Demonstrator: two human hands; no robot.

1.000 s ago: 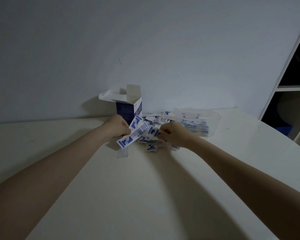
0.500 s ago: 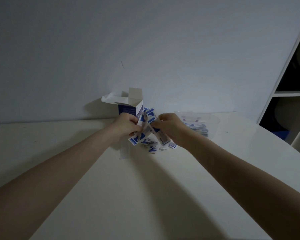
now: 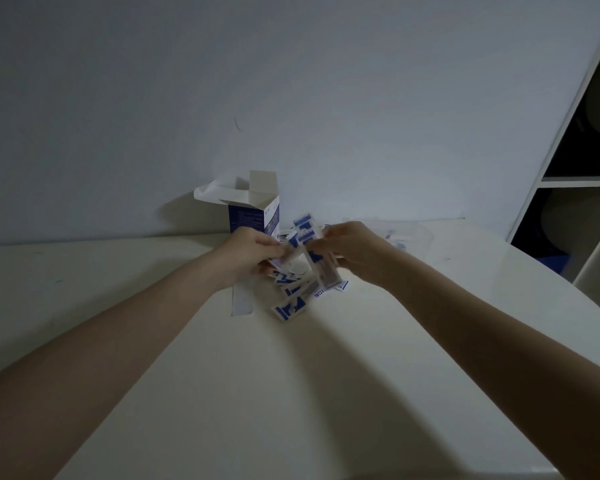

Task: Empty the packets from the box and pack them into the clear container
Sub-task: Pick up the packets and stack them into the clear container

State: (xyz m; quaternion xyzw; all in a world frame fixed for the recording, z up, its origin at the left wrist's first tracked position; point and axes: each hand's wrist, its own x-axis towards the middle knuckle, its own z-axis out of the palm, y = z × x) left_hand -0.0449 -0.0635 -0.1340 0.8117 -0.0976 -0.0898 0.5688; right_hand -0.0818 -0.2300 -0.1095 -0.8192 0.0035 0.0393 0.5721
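A blue and white box (image 3: 253, 216) stands upright against the wall with its top flaps open. Right in front of it, my left hand (image 3: 246, 254) and my right hand (image 3: 352, 249) together grip a bunch of blue and white packets (image 3: 305, 233) lifted off the table. More loose packets (image 3: 290, 308) lie on the table below the hands. The clear container (image 3: 416, 233) sits behind my right hand, with some packets inside; the hand hides much of it.
A white table (image 3: 291, 393) runs to a grey wall at the back and curves away at the right. A small white slip (image 3: 241, 303) lies by my left wrist. Open shelves (image 3: 575, 181) stand at the far right.
Both hands have gathered packets from the pile and lifted them above the table. The pile on the table has shrunk. The view has shifted down slightly.
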